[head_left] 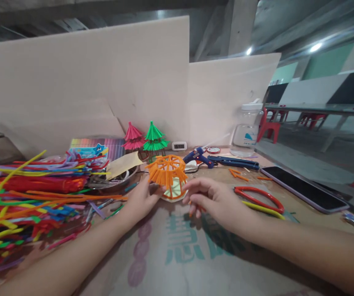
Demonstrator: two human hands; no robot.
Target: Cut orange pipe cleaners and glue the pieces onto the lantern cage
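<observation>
An orange pipe-cleaner pavilion (pixel 169 168) stands before me, with a fringed roof partly laid round an open frame and a pale round base (pixel 177 190). My left hand (pixel 146 195) grips it at its left side; the fingertips are partly hidden behind the roof. Close by its right side is my right hand (pixel 209 199), fingers curled, with short orange pipe-cleaner pieces (pixel 191 209) showing among them. Behind the pavilion stand a green pipe-cleaner tree shape (pixel 155 137) and a pink one (pixel 133 136).
Loose colourful pipe cleaners (pixel 26 193) heap up at left, beside a marker set (pixel 97 149). A blue glue gun (pixel 199 156), red-handled pliers (pixel 258 195), a phone (pixel 303 188) and a clear bottle (pixel 246 131) sit at right. A white board (pixel 87 82) rises behind.
</observation>
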